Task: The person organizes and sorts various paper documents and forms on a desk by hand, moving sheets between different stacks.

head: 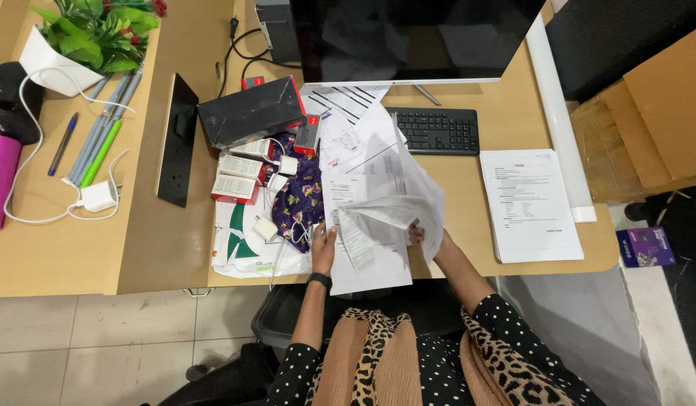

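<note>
A loose stack of printed paper sheets (378, 188) lies in front of me on the wooden desk (167, 248). My left hand (323, 248) rests flat on the left edge of the bottom sheet, fingers spread. My right hand (422, 234) grips the upper sheets from below and lifts them, so they curl up and over. A black band sits on my left wrist.
A separate printed sheet (530, 203) lies to the right. A black keyboard (438, 130) and a monitor (416, 37) stand behind. Left of the papers lie small boxes (239, 177), a purple cloth pouch (303, 195), chargers, a black box (250, 111), pens and a potted plant (85, 37).
</note>
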